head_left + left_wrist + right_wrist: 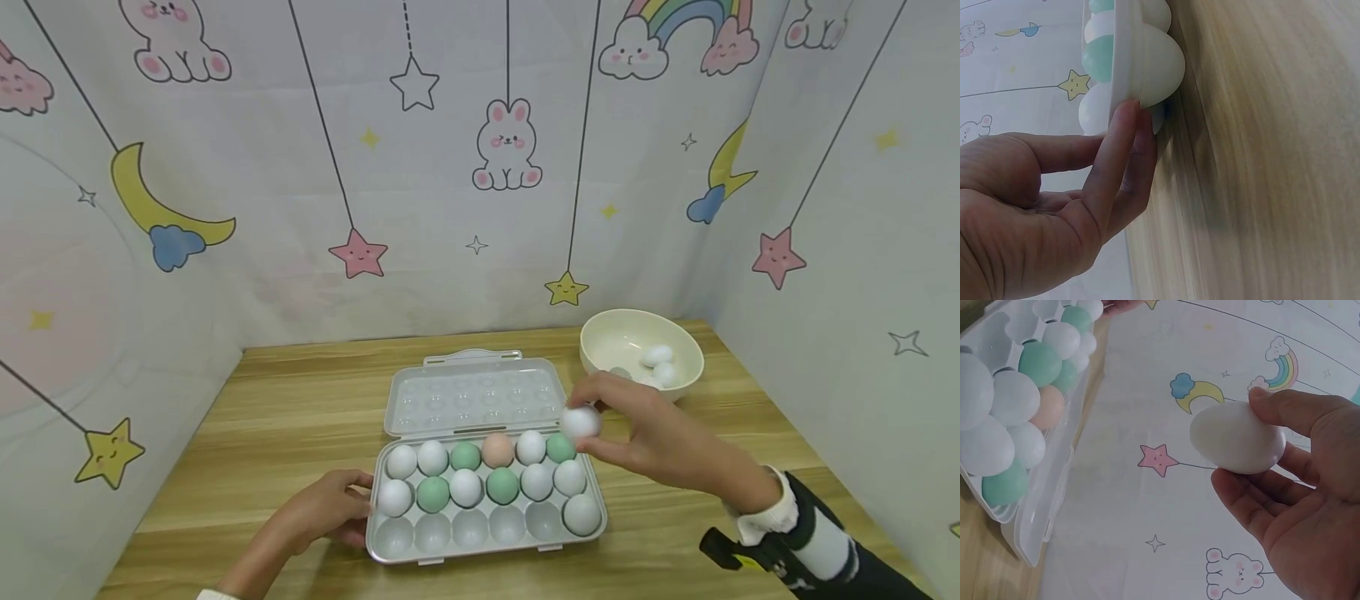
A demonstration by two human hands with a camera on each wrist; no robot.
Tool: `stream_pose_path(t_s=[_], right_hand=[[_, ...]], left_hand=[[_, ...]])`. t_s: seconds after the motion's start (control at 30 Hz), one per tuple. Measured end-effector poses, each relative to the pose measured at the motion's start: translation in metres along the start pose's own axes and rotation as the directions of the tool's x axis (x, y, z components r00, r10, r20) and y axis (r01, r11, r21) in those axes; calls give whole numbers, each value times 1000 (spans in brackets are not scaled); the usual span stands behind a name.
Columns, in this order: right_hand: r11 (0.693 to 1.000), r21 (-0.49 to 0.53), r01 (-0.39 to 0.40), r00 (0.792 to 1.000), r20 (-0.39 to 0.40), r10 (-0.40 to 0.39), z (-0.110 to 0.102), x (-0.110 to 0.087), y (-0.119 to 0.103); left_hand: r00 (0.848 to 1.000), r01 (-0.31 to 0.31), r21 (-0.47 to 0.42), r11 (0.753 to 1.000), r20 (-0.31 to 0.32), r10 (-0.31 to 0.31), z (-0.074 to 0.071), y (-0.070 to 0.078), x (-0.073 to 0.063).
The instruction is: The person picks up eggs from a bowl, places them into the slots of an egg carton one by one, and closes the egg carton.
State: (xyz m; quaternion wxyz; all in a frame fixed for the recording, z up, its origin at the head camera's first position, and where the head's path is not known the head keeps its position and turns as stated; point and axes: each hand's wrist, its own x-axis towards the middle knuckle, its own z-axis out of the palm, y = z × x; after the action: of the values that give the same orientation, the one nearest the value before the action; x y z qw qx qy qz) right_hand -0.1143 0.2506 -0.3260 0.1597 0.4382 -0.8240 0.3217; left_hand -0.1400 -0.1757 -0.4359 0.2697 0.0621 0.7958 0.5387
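Note:
My right hand pinches a white egg between thumb and fingers, above the right end of an open egg carton. In the right wrist view that egg is clear of the other eggs. The carton's back and middle rows hold white and green eggs and one pink egg. Its front row has one white egg at the right end; the cups to the left of it are bare. At the carton's left side, my left hand grips the edge, fingertips against the rim.
The carton's clear lid lies folded back behind it. A cream bowl with several white eggs stands at the back right, partly behind the right hand. Printed cloth walls border the wooden table.

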Motion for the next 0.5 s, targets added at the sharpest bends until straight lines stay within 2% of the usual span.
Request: stream_pose_path(t_s=[0.3,0.5], right_hand=[[998,65,-25,998,59,21,31,-19,8],[998,51,-41,995,90,36,49,-31,12]], left_hand=[[1000,4,-22,1000,12,-4,0,-3,0],[1000,-7,-23,1000,21,8,-1,-3,1]])
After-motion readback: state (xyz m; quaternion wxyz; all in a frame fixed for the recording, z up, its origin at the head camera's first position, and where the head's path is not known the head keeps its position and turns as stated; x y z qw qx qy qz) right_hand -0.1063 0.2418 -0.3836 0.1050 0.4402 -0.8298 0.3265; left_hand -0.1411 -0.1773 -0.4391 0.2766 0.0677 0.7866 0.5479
